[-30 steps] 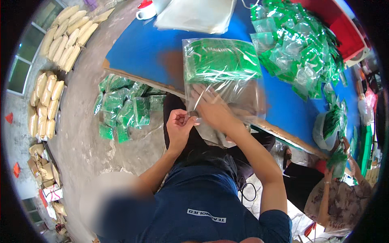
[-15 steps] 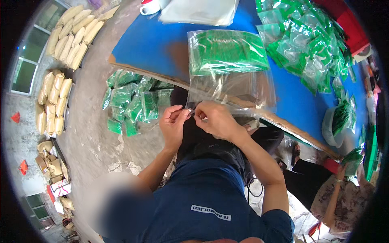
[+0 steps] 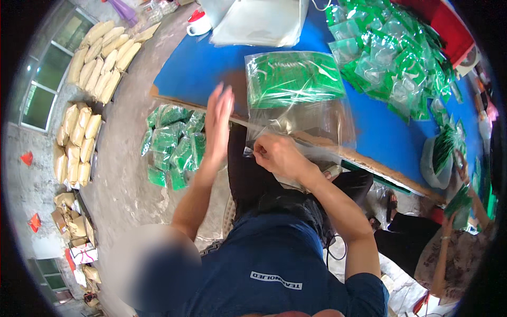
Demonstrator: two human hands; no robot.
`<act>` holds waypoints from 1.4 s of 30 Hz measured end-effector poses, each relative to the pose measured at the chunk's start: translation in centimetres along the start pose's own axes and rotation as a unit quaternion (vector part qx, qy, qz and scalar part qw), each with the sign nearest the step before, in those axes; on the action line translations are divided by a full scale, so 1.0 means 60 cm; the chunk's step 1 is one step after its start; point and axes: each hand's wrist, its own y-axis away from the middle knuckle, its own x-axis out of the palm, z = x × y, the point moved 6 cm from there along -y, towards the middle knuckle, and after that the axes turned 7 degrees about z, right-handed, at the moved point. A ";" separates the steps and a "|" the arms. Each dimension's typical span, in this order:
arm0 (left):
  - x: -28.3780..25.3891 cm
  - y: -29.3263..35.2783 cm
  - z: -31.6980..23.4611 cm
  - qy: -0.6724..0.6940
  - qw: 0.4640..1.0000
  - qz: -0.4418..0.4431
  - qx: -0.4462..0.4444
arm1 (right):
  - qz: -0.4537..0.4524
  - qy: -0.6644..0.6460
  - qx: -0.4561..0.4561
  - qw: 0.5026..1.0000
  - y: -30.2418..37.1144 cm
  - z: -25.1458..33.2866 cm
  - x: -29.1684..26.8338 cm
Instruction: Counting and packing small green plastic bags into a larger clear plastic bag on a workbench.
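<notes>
A large clear plastic bag [image 3: 317,119] lies on the blue table with a stack of green packets [image 3: 296,79] in its far part. Its near end hangs over the table edge towards my lap. My right hand [image 3: 282,156] is closed in a pinch at that near end, gripping the bag's edge; a small pale bit shows beside the fingertips, too small to name. My left hand [image 3: 217,124] is raised to the left of the bag, its fingers stretched out and nothing in it.
Loose green-and-clear packets [image 3: 391,58] cover the table's right side. A white tub [image 3: 435,169] holds green pieces near a co-worker's hands [image 3: 449,222]. A red-and-white mug [image 3: 198,24] and clear sheets [image 3: 259,24] stand farther off. Filled green packs [image 3: 171,140] lie on the floor at left.
My left hand has let go near the right fingertips and swung up and left, its fingers straightening. My right hand stays pinched at the bag's near end. The whole view has shifted slightly.
</notes>
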 end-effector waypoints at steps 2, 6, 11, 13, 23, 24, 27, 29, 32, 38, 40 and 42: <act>0.049 -0.111 -0.007 -0.194 0.977 0.090 -0.016 | 0.000 0.025 0.012 1.000 0.001 0.009 0.006; 0.098 -0.207 0.083 -0.376 0.900 0.201 -0.086 | 0.014 0.036 -0.026 0.999 0.054 0.031 -0.003; 0.066 -0.216 0.095 -0.412 0.892 0.185 -0.015 | -0.014 0.105 0.225 0.969 0.342 0.019 -0.150; 0.096 -0.222 0.081 -0.408 0.893 0.189 0.008 | -0.106 0.099 0.403 0.904 0.499 0.010 -0.184; 0.092 -0.216 0.098 -0.402 0.896 0.191 -0.015 | -0.174 0.006 0.209 0.962 0.230 0.026 -0.081; 0.091 -0.214 0.097 -0.409 0.892 0.191 -0.020 | -0.162 0.014 0.141 0.977 0.171 0.039 -0.064; 0.095 -0.208 0.095 -0.416 0.889 0.189 -0.028 | -0.143 0.033 0.071 0.987 0.068 0.051 -0.019; 0.101 -0.209 0.097 -0.415 0.888 0.194 -0.035 | -0.088 0.077 0.075 0.990 0.038 0.043 0.003; 0.110 -0.207 0.093 -0.406 0.891 0.199 -0.027 | -0.067 0.107 0.019 0.992 0.031 0.012 0.026; 0.076 -0.214 0.100 -0.397 0.897 0.196 0.003 | -0.002 -0.011 0.045 0.999 0.128 0.061 -0.066; 0.081 -0.212 0.094 -0.401 0.895 0.195 0.005 | -0.068 -0.104 0.091 0.988 0.243 0.032 -0.126; 0.085 -0.212 0.093 -0.417 0.889 0.188 0.028 | -0.118 -0.220 0.408 0.878 0.447 -0.038 -0.156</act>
